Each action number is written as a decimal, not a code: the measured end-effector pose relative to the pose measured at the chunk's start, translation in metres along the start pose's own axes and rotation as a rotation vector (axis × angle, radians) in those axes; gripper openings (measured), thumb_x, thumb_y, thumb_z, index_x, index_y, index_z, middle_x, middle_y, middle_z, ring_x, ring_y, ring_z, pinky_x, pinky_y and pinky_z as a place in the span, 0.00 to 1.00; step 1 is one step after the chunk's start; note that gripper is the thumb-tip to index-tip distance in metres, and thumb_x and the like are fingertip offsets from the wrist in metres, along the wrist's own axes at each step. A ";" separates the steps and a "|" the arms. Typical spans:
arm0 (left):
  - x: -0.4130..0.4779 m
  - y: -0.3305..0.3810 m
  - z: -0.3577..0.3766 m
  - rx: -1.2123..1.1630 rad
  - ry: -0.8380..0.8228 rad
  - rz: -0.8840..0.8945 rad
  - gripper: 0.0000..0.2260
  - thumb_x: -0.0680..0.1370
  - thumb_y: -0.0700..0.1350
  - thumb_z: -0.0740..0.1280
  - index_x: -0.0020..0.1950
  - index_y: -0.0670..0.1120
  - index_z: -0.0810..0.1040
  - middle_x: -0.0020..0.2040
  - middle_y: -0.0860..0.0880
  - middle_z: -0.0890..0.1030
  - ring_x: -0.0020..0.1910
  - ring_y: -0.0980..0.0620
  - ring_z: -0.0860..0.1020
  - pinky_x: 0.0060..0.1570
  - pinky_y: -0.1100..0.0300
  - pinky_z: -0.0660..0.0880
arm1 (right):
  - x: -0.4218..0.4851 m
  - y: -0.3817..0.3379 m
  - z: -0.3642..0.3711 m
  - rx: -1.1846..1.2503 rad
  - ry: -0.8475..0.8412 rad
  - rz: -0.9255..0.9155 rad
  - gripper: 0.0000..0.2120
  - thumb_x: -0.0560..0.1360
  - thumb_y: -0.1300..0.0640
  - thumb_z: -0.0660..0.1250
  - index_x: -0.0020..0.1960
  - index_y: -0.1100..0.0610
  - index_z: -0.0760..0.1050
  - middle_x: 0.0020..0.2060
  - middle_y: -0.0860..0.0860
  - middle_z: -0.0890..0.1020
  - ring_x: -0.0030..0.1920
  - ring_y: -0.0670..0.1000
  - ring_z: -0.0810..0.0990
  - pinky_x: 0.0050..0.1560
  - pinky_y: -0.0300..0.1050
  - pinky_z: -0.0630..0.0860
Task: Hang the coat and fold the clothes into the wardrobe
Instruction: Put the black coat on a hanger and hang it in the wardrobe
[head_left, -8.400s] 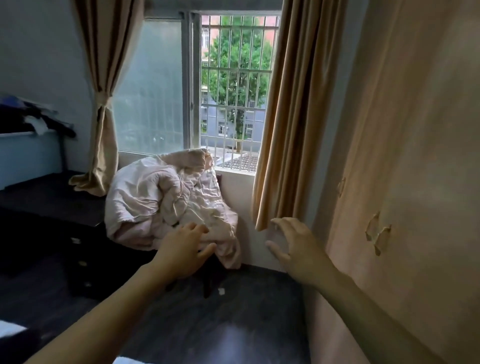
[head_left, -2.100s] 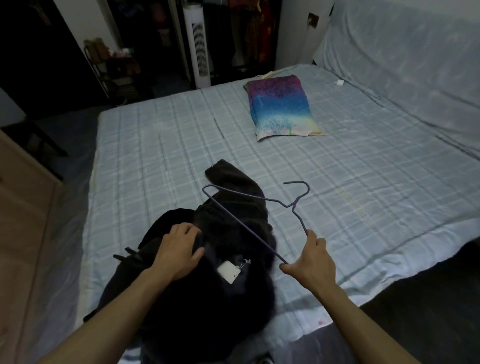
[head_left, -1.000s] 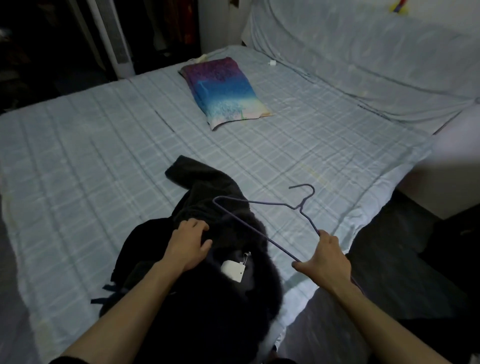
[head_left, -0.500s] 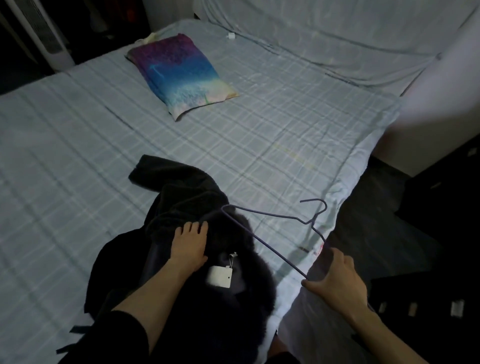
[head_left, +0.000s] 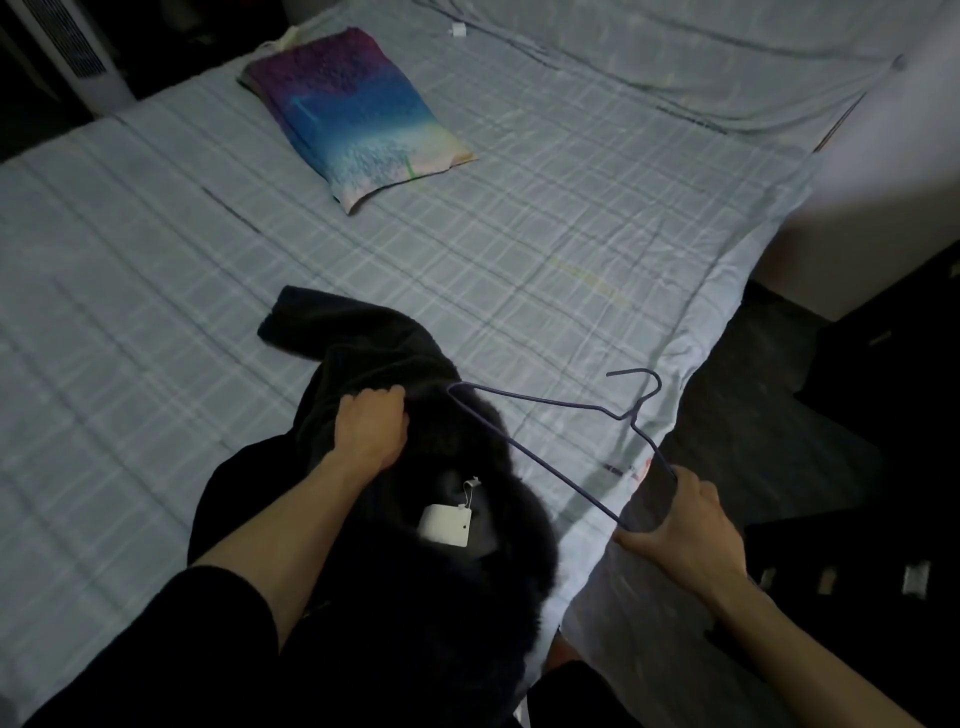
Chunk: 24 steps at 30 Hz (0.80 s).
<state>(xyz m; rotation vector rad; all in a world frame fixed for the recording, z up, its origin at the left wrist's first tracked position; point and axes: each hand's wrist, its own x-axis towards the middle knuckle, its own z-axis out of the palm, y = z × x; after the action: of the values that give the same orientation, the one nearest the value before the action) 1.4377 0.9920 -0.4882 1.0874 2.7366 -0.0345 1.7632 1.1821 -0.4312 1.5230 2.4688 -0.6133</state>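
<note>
A black fuzzy coat (head_left: 400, 561) lies crumpled on the near corner of the bed, with a white tag (head_left: 445, 525) showing at its collar. My left hand (head_left: 370, 431) grips a fold of the coat near the shoulder, fingers curled into the fabric. My right hand (head_left: 680, 525) holds one end of a thin purple wire hanger (head_left: 550, 402), which slants over the coat with its hook pointing right. The hanger's far end hovers at the coat's collar.
The bed (head_left: 519, 249) has a pale checked sheet. A folded multicoloured garment (head_left: 353, 114) lies at the far side. A white tower fan (head_left: 72, 57) stands beyond the bed at the left. Dark floor and dark furniture (head_left: 883, 395) are on the right.
My left hand's fingers have curled from lying flat on the coat to gripping a fold of it. The hanger stays in my right hand, hardly moved. The view has shifted slightly.
</note>
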 end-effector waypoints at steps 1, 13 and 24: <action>0.007 -0.001 -0.009 -0.037 0.027 0.001 0.08 0.82 0.46 0.59 0.55 0.44 0.74 0.53 0.42 0.82 0.52 0.41 0.79 0.52 0.49 0.71 | 0.000 0.001 -0.002 0.009 0.008 -0.004 0.52 0.56 0.34 0.79 0.72 0.52 0.60 0.61 0.53 0.71 0.57 0.55 0.78 0.51 0.52 0.78; 0.046 -0.001 -0.067 -0.229 0.116 -0.072 0.08 0.83 0.47 0.59 0.50 0.43 0.74 0.47 0.41 0.82 0.44 0.40 0.79 0.43 0.48 0.75 | -0.016 0.007 -0.016 -0.037 0.056 -0.151 0.51 0.56 0.37 0.79 0.72 0.48 0.60 0.61 0.49 0.71 0.53 0.52 0.79 0.43 0.46 0.76; 0.037 -0.010 -0.117 -0.492 0.288 -0.158 0.09 0.82 0.43 0.61 0.52 0.39 0.78 0.51 0.38 0.82 0.51 0.37 0.79 0.48 0.51 0.72 | -0.013 -0.062 -0.006 0.049 0.094 -0.166 0.51 0.57 0.32 0.73 0.72 0.52 0.59 0.62 0.51 0.71 0.54 0.54 0.78 0.43 0.48 0.76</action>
<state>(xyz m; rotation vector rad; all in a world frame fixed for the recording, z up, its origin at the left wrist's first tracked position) 1.3843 1.0207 -0.3810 0.7838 2.8304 0.7838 1.7145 1.1503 -0.4057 1.4034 2.6900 -0.6471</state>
